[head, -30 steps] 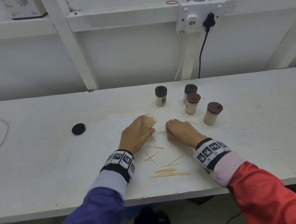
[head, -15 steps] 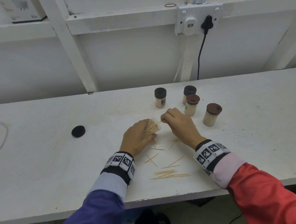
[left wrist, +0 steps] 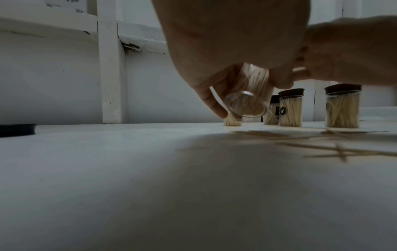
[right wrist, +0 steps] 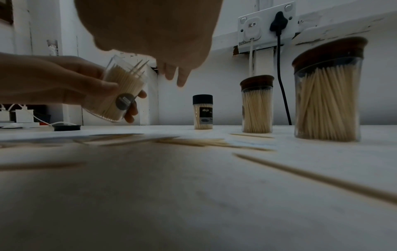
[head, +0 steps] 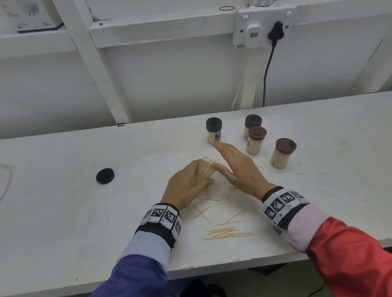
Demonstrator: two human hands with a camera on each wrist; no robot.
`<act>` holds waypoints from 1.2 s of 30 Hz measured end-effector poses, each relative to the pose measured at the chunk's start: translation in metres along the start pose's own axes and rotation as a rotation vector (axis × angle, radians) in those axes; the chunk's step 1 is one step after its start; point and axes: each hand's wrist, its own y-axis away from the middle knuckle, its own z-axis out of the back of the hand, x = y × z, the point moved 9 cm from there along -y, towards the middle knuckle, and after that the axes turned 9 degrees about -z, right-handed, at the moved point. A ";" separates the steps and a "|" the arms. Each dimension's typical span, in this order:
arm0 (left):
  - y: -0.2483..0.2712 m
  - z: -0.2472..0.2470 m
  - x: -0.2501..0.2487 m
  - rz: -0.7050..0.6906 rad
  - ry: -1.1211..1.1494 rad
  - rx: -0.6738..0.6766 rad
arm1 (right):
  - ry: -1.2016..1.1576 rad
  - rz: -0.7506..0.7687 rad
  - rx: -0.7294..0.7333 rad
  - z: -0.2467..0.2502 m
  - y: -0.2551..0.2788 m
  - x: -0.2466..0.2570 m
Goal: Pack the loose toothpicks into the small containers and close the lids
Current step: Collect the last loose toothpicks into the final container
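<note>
From the head view, the left hand (head: 186, 188) grips an open clear plastic container (head: 205, 171), tilted and nearly full of toothpicks, near the middle of the white table (head: 56, 227). The right hand (head: 238, 168) hovers just beside its mouth, fingers straight and holding nothing. Loose wooden toothpicks (head: 226, 233) lie toward the near edge, and the loose black round lid (head: 105, 175) sits well apart to the left. I judge the picks are best gathered in aligned bunches and slid in parallel (a crossed one would jam the mouth).

From the left wrist view, the fingers curl round the container, whose clear round base (left wrist: 246, 106) faces the camera.

From the right wrist view, several tips stick out past the container's rim (right wrist: 137, 66); they need tapping down before the lid goes on. The brown-lidded jar (right wrist: 327, 95) and its smaller neighbour (right wrist: 256, 105) stand upright, packed and closed, as does the black-capped one (right wrist: 203, 113).
</note>
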 end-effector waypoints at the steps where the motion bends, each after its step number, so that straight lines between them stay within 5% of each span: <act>1: 0.001 0.002 0.001 0.003 0.008 -0.021 | -0.030 -0.024 0.090 -0.007 0.001 -0.001; 5: 0.002 0.004 0.002 0.019 0.025 -0.045 | -0.003 -0.002 0.320 -0.029 0.008 0.006; 9: 0.001 0.004 0.007 0.039 -0.017 -0.054 | -0.016 -0.052 0.208 -0.020 0.001 -0.003; 12: 0.000 0.006 0.014 0.100 -0.073 -0.058 | 0.207 -0.293 0.051 -0.008 -0.003 -0.037; 17: 0.000 0.006 0.016 0.121 -0.097 -0.051 | 0.535 -0.610 0.324 -0.018 0.012 -0.079; 22: -0.001 0.004 0.017 0.119 -0.110 -0.040 | 0.533 -0.469 0.438 -0.028 0.016 -0.078; 27: -0.001 0.004 0.016 0.119 -0.122 -0.032 | 0.187 -0.379 0.476 -0.017 0.023 -0.066; 32: -0.001 0.004 0.016 0.120 -0.118 -0.030 | 0.335 -0.441 0.617 -0.014 0.033 -0.082; 36: 0.000 0.003 0.015 0.121 -0.132 -0.022 | 0.347 -0.394 0.581 -0.017 0.031 -0.079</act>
